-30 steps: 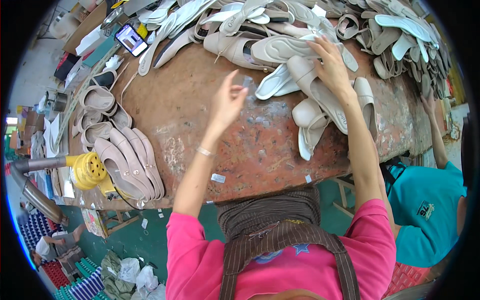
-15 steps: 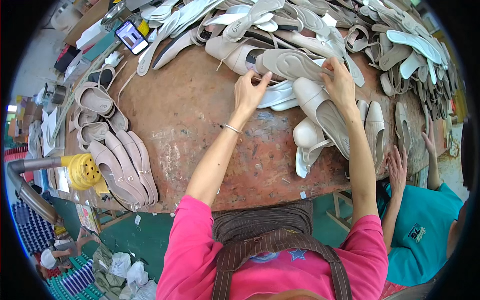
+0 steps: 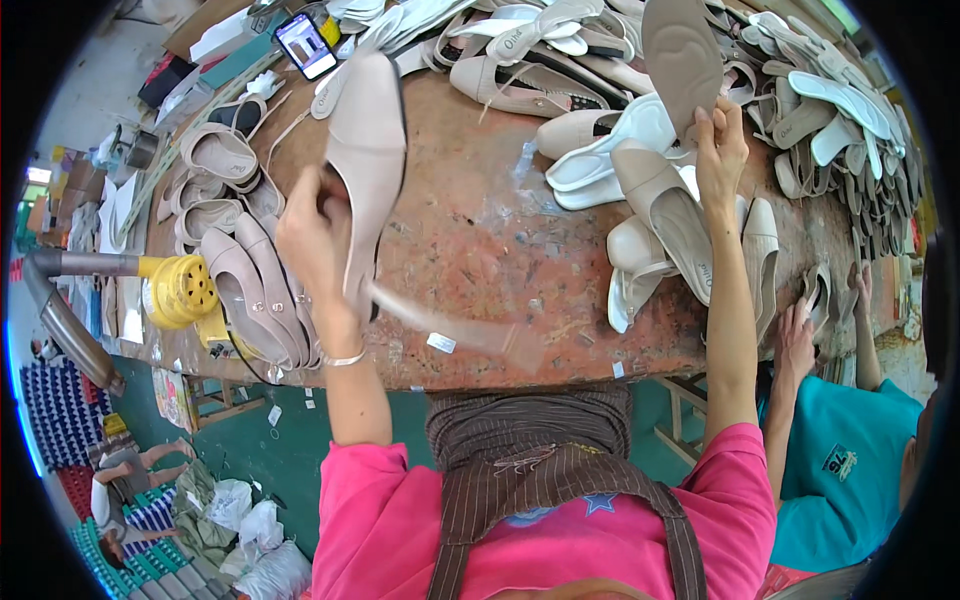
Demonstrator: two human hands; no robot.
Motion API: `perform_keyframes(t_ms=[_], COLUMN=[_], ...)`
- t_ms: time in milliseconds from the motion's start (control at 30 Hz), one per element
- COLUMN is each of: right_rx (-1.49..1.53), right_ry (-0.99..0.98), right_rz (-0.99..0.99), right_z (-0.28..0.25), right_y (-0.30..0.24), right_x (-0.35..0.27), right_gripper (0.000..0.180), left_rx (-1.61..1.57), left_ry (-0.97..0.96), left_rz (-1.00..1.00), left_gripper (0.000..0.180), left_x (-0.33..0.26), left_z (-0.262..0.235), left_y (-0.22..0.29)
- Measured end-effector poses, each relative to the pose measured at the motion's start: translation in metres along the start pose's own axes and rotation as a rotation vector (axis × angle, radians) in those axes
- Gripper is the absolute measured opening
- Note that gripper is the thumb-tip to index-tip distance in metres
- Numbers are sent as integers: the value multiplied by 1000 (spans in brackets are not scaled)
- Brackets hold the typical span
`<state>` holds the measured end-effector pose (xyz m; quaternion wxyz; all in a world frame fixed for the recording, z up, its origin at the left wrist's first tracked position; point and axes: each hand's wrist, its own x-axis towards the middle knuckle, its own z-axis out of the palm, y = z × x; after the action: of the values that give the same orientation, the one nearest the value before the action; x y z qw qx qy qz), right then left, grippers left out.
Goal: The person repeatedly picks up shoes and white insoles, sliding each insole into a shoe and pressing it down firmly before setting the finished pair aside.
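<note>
My left hand point(image 3: 312, 235) grips a beige slingback flat shoe point(image 3: 368, 135) by its open side, toe pointing up, above the left half of the table. A blurred strap point(image 3: 430, 312) trails from its heel end toward the right. In my right hand point(image 3: 722, 150) is a greyish-beige insole point(image 3: 682, 60), pinched at its lower end and held upright. Below that hand lies a beige flat shoe point(image 3: 668, 215) across other shoes. White insoles point(image 3: 610, 155) lie beside it on the left.
Loose shoes and insoles pile along the far edge. Finished-looking shoes point(image 3: 245, 290) stand at the left, near a yellow blower-like fixture point(image 3: 182, 292). A phone point(image 3: 305, 45) leans at the far left. At the right, a co-worker's hand point(image 3: 795, 340) touches a shoe.
My left hand has moved left and now holds a shoe upright. My right hand has lifted the insole up and away from the pile. The whole view has shifted slightly.
</note>
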<state>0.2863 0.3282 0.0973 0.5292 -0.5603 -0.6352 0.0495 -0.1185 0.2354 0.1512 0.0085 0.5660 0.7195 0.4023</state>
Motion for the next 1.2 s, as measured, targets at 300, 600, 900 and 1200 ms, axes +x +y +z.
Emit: perform_keyframes(t_ms=[300, 600, 900, 1200], right_rx=[661, 1027, 443, 469], right_ry=[-69, -358, -1029, -799], right_rz=[449, 539, 604, 420], right_z=[-27, -46, -10, 11], right_y=[-66, -145, -177, -190], right_x=[0, -79, -152, -178], right_gripper=[46, 60, 22, 31], left_rx=[-22, 20, -661, -1162], left_ry=[-579, -388, -331, -520], left_rz=[378, 248, 53, -513], left_gripper=[21, 49, 61, 19], left_x=[-117, -174, -165, -161], left_z=[39, 17, -9, -5], left_y=[-69, -33, 13, 21])
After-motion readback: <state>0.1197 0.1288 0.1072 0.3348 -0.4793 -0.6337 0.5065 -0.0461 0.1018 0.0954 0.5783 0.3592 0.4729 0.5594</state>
